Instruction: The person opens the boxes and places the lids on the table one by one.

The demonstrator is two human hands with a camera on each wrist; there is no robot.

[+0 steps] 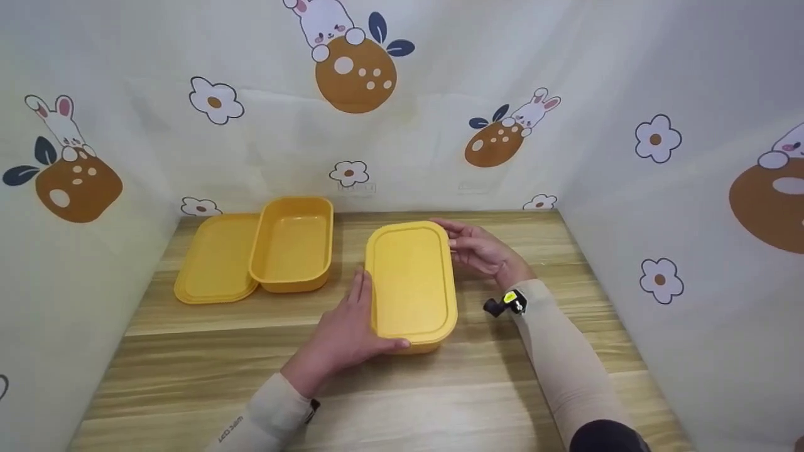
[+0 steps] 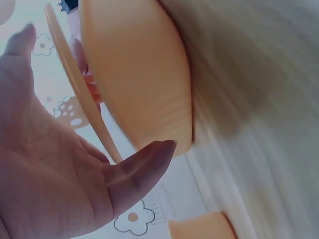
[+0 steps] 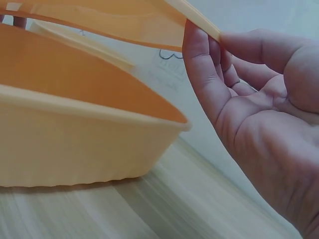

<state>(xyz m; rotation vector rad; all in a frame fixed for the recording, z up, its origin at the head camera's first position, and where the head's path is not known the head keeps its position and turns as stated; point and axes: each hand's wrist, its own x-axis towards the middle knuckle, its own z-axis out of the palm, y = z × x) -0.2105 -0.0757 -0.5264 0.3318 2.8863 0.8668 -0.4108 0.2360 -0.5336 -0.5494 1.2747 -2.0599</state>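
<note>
A yellow lid (image 1: 411, 282) sits over a yellow rectangular box (image 1: 422, 348). In the right wrist view a gap shows between the lid (image 3: 134, 25) and the rim of the box (image 3: 75, 139). My right hand (image 1: 482, 250) pinches the lid's far right corner between thumb and fingers. Along the left side lies my left hand (image 1: 348, 333), its thumb by the near edge of the lid. From the left wrist, my left hand (image 2: 55, 164) has fairly straight fingers beside the box (image 2: 142, 74), with the raised lid (image 2: 79, 89) standing apart from the rim.
To the left, a second yellow box (image 1: 292, 245), uncovered, stands partly over another yellow lid (image 1: 217, 260). All of this is on a wood-grain table (image 1: 188, 376). Patterned cloth walls (image 1: 427, 138) enclose the back and both sides.
</note>
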